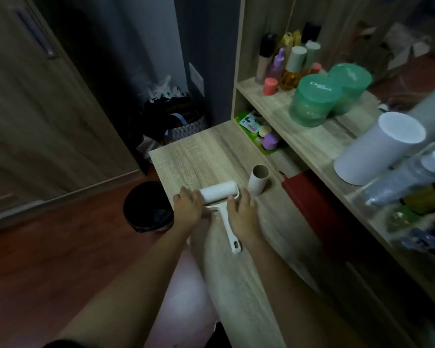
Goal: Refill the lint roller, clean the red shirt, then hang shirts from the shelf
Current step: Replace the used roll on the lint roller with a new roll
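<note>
A white lint roller (pixel 227 223) lies on the wooden desk (pixel 201 159), handle pointing toward me. A white refill roll (pixel 220 192) sits on its head. My left hand (pixel 187 208) grips the roll's left end. My right hand (pixel 241 212) holds the roller's frame at the right end of the roll. An empty cardboard tube (pixel 258 180) stands upright just right of the roller. A red folded cloth (pixel 319 209) lies in the lower shelf compartment to the right.
A black bin (pixel 147 207) stands on the floor left of the desk. The shelf (pixel 281 111) above holds green jars (pixel 314 99), bottles (pixel 293 66) and a white cylinder (pixel 377 149). A basket of clothes (pixel 178 116) sits behind the desk.
</note>
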Available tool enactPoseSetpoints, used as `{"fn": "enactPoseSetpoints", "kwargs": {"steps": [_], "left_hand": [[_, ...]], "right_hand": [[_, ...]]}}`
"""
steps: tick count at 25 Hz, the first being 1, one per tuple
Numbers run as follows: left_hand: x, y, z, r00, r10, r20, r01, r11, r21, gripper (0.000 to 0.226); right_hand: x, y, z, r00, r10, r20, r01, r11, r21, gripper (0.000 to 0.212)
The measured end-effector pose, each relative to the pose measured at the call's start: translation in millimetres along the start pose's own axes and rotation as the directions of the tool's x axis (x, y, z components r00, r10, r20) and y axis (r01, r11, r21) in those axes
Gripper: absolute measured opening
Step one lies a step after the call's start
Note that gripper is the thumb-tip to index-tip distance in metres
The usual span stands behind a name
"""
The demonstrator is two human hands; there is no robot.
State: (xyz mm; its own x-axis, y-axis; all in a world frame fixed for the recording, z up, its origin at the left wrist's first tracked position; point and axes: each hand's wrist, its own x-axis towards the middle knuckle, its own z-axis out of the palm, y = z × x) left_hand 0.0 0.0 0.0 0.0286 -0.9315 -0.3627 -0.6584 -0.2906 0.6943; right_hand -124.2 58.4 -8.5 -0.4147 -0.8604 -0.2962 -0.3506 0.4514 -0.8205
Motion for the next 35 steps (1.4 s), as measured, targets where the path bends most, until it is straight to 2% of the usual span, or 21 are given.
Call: {"fn": "enactPoseSetpoints", "kwargs": {"steps": [3,6,9,12,13,17,21,24,32,35], "left_hand": [[9,-3,7,0.999,0.041,-0.023,-0.042,0.998,-0.036,0.036],[-6,-4,6,1.0,0.0,0.004,0.001,0.983,-0.185,0.035],[-33,-6,2,0.996,0.037,0.076,-0.011,0.948,-0.319,0.035],[-64,-13,2,0.987,0.119,0.105,-0.074,0.931,-0.358,0.035],[-74,-14,4,0.982,0.144,0.122,-0.092,0.928,-0.361,0.037],[-105,-6,9,0.963,0.239,0.127,-0.175,0.908,-0.381,0.041],[-120,4,12,0.945,0.309,0.107,-0.257,0.904,-0.342,0.03],[-124,7,13,0.93,0.337,0.144,-0.275,0.902,-0.333,0.027],[-132,6,25,0.916,0.324,0.238,-0.184,0.863,-0.47,0.032],[-139,12,30,0.929,0.294,0.225,-0.106,0.794,-0.598,0.025]], "right_hand": [[9,-3,5,0.999,0.027,-0.039,-0.027,1.0,0.015,0.05],[2,-2,-1,0.992,0.08,-0.094,-0.073,0.995,0.07,0.041],[-15,0,-13,0.973,0.155,-0.171,-0.104,0.956,0.275,0.028],[-40,-4,-34,0.961,0.203,-0.187,-0.08,0.852,0.517,0.031],[-47,-4,-42,0.962,0.198,-0.187,-0.077,0.855,0.513,0.034],[-65,1,-63,0.951,0.18,-0.249,-0.11,0.956,0.273,0.029],[-70,6,-73,0.914,0.191,-0.358,-0.092,0.957,0.274,0.021],[-72,10,-78,0.901,0.188,-0.39,-0.079,0.958,0.277,0.018],[-76,18,-83,0.895,0.215,-0.39,-0.074,0.936,0.345,0.019],[-78,18,-80,0.895,0.191,-0.404,-0.035,0.932,0.362,0.022]]}}
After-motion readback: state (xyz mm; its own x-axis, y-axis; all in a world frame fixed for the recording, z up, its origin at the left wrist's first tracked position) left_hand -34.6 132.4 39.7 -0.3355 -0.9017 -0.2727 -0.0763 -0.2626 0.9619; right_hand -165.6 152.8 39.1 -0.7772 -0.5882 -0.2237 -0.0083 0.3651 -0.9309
